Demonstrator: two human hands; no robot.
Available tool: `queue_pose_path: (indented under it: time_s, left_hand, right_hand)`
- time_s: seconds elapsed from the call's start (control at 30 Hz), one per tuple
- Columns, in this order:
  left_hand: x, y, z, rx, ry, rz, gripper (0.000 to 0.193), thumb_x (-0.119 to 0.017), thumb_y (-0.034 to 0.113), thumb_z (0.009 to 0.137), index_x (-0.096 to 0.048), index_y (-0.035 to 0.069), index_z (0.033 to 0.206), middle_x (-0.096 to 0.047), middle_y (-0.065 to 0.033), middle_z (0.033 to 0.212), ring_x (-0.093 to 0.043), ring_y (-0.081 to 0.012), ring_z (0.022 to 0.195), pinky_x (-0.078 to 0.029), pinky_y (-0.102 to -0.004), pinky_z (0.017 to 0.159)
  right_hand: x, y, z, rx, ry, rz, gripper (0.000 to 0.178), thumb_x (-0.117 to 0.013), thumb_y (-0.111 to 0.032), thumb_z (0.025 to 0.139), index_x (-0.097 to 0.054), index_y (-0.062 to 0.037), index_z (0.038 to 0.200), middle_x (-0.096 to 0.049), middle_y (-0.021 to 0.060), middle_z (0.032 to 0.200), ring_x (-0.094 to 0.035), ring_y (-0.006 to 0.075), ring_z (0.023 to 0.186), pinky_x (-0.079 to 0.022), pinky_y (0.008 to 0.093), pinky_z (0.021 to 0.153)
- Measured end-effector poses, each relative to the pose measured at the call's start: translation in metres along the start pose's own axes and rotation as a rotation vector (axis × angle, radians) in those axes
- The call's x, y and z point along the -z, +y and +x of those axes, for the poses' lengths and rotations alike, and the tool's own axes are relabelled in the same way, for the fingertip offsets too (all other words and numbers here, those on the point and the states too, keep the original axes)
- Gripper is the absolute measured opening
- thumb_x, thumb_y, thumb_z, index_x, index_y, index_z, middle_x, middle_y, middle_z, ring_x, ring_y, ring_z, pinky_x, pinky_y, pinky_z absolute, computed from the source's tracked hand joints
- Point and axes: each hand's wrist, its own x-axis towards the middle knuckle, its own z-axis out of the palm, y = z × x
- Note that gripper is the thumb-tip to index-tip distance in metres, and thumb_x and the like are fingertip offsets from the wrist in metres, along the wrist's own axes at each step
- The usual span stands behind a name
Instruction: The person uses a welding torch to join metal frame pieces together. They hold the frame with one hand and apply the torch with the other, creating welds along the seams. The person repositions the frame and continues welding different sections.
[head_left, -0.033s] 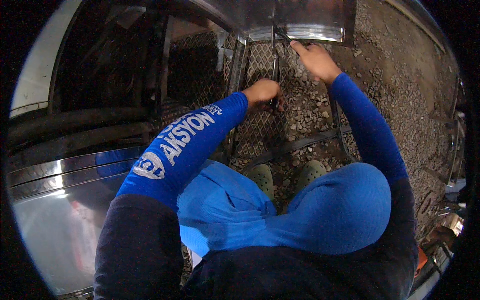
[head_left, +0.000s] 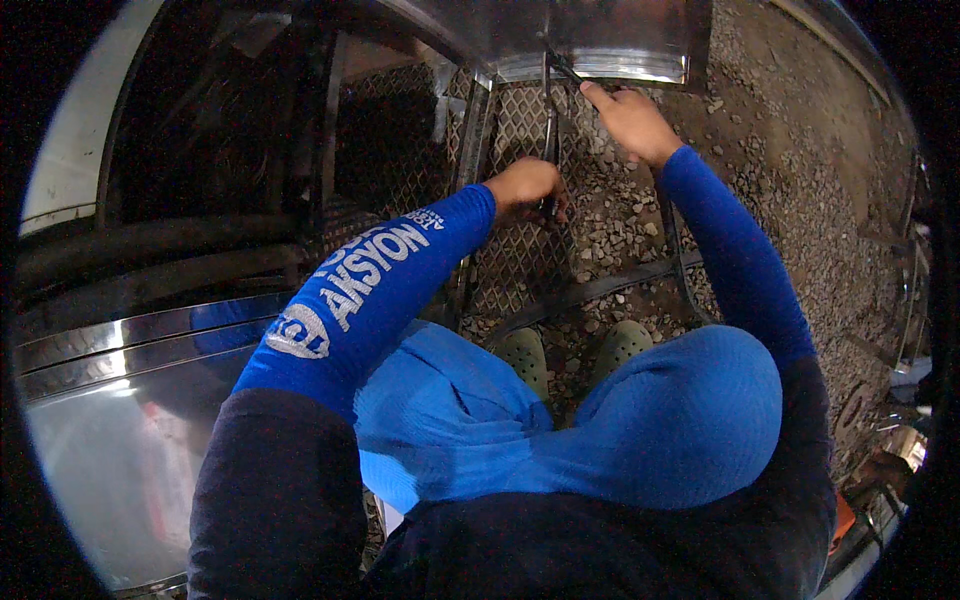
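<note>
My left hand (head_left: 530, 188) is closed around the lower end of a thin metal rod (head_left: 550, 125). The rod stands roughly in line away from me, its far end at the lip of a shiny metal panel (head_left: 610, 68). In my right hand (head_left: 637, 122), the fingers are wrapped round a slim dark tool (head_left: 567, 68); its kind is not clear. The tool's tip meets or nearly meets the rod's far end by the panel lip. Beneath the rod lies a diamond-pattern metal mesh step (head_left: 515, 125). The fingertips of both hands are partly hidden.
Gravel ground (head_left: 790, 170) spreads to the right. A dark flat strip (head_left: 600, 285) crosses in front of my green clogs (head_left: 523, 355). At left are a polished metal body panel (head_left: 100, 450) and a dark opening (head_left: 230, 130). Assorted items (head_left: 890, 450) lie at the lower right.
</note>
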Motion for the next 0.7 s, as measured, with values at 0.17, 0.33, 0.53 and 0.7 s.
queue_pose_path:
  time_s: [0.17,0.33,0.53,0.7]
  left_hand:
    - [0.003,-0.007,0.003,-0.037,0.012,-0.078,0.017,-0.053,0.004,0.084,-0.068,-0.004,0.085,-0.07,-0.0166,0.082,-0.071,-0.0276,0.072,-0.057,-0.0405,0.061]
    - [0.001,-0.008,0.006,0.019,0.047,-0.151,0.017,-0.053,0.002,0.083,-0.068,-0.004,0.087,-0.069,-0.0173,0.081,-0.071,-0.0287,0.072,-0.057,-0.042,0.062]
    - [0.004,0.002,0.001,-0.044,0.03,0.034,0.022,-0.053,0.006,0.084,-0.072,-0.004,0.08,-0.07,-0.0158,0.079,-0.07,-0.0259,0.071,-0.057,-0.0414,0.063]
    - [0.006,0.005,-0.003,-0.048,0.028,0.052,0.023,-0.053,0.007,0.084,-0.073,-0.004,0.079,-0.071,-0.0153,0.079,-0.07,-0.0256,0.072,-0.057,-0.0412,0.064]
  right_hand:
    - [0.002,-0.008,0.001,-0.013,-0.024,0.001,0.08,-0.043,-0.065,0.096,-0.056,0.0072,0.065,-0.053,0.0152,0.051,-0.059,0.0278,0.044,-0.05,0.0411,0.045]
    - [0.005,0.0,0.006,-0.005,-0.078,0.047,0.079,-0.042,-0.067,0.096,-0.055,0.004,0.064,-0.053,0.014,0.051,-0.059,0.0273,0.044,-0.05,0.0402,0.047]
    - [-0.015,0.04,0.024,0.352,0.343,-0.334,0.077,-0.044,-0.067,0.095,-0.067,0.0069,0.091,-0.061,0.0166,0.069,-0.06,0.0247,0.05,-0.051,0.039,0.051]
    - [0.004,0.02,0.005,0.054,-0.103,0.199,0.066,-0.047,-0.066,0.095,-0.057,-0.0019,0.083,-0.048,0.0051,0.061,-0.045,0.0154,0.042,-0.04,0.0325,0.041]
